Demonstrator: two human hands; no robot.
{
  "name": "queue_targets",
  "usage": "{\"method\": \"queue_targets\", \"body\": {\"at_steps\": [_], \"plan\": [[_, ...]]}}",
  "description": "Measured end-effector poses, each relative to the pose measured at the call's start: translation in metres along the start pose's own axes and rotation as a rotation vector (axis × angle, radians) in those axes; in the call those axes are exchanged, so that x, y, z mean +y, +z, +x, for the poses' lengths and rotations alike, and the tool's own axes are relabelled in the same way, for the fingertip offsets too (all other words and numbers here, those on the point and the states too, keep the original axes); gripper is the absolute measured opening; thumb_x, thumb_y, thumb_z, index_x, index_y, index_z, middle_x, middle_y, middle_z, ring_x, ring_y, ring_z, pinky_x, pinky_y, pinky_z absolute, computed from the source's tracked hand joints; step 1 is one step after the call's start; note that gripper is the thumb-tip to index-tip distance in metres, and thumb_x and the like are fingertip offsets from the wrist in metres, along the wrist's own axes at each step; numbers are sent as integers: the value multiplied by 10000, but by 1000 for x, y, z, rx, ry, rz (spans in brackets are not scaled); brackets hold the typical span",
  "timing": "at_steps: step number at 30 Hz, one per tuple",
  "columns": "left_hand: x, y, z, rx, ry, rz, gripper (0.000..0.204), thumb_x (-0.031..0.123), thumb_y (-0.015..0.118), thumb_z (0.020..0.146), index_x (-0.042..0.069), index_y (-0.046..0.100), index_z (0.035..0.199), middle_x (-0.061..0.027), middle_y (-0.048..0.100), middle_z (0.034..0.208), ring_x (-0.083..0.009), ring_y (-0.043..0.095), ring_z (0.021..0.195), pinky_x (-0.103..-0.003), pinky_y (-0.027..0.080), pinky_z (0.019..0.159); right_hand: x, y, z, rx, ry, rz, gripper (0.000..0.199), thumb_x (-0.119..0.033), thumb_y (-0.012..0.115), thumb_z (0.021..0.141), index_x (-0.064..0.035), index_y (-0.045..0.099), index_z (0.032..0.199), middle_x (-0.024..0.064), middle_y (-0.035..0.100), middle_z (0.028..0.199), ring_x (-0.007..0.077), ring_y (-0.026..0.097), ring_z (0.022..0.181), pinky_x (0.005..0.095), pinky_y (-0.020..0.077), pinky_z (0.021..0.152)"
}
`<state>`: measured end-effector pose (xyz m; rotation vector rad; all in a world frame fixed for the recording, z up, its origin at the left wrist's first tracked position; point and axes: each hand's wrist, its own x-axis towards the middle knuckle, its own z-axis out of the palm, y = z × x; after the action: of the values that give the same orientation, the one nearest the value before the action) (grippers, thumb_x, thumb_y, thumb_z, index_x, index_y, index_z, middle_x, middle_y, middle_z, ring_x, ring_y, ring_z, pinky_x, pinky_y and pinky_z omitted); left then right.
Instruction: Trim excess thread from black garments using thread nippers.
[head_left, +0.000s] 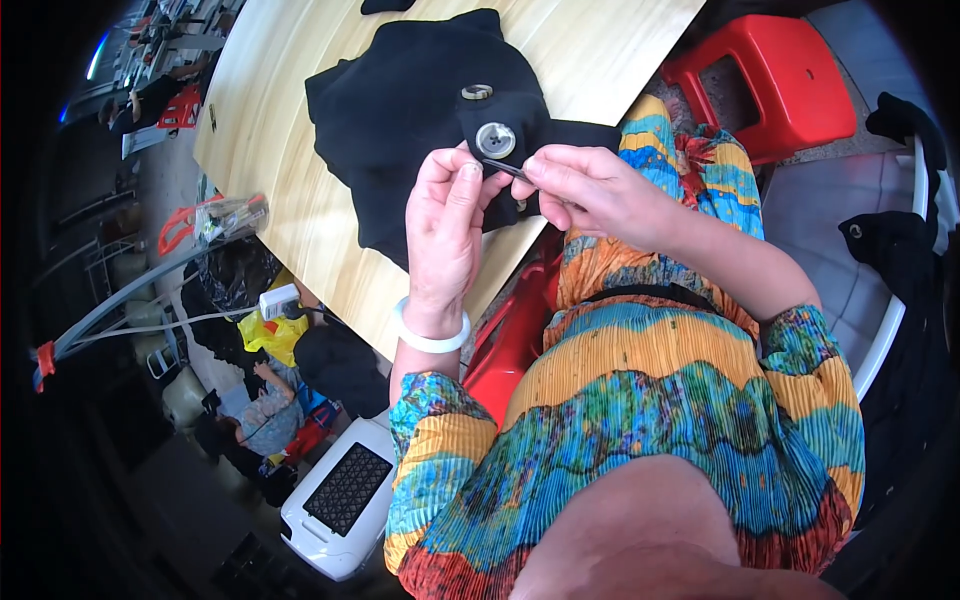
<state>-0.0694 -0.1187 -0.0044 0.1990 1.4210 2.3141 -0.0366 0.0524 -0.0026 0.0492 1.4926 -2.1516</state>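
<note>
At centre frame, the left hand (445,235) pinches the black fabric garment (420,110) lying on the pale wooden desk (280,120), just below its round silver button (495,140). The right hand (590,190) grips a thin dark needle-like tool (508,169), pointing left toward the button above.

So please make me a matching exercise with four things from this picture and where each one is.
Things:
1. black garment
2. large button
3. red stool
4. white bracelet

Places:
A. on the left wrist
B. on the floor, right of the table
C. spread on the wooden table
D. on the black cloth, just above the fingertips of both hands

Pairs: 1-C, 2-D, 3-B, 4-A
</note>
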Motion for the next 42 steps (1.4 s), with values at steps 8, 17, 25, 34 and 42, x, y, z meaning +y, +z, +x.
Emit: {"method": "queue_targets", "body": {"at_steps": [8,17,25,34,42], "plan": [[-5,3,0,11,20,60,73,86,442,896,18,462,915,-104,512,1071,-134,564,865,-266,445,861,-1,-1,8,44,-11,-90,280,-300,408,915,-62,552,887,-36,461,577,2,326,446,149,248,405],[59,-31,45,-20,-14,12,92,82,462,880,10,516,897,-47,540,828,-105,552,789,-349,501,807,-21,-13,18,271,-411,-121,315,-285,370,928,-30,538,1006,-9,508,702,-8,295,441,137,240,406],[22,-82,69,389,414,813,112,51,458,874,-26,472,954,-108,567,961,-136,578,805,-225,474,697,7,-25,30,305,-259,-114,291,-257,378,924,-21,523,1015,6,542,759,-3,283,427,142,238,385],[-39,-21,-28,340,526,1281,663,324,797,559,1,453,1025,-104,451,890,-210,457,717,-304,410,612,33,-30,36,305,-257,-96,272,-269,412,913,-46,508,1036,5,568,813,-10,281,423,138,227,377],[-87,-40,-71,391,508,1623,390,83,729,610,30,513,930,-173,433,951,-336,457,932,-399,377,802,24,-47,51,388,-434,-666,427,12,495,735,-51,438,1153,46,557,1000,83,523,736,206,424,678]]}}
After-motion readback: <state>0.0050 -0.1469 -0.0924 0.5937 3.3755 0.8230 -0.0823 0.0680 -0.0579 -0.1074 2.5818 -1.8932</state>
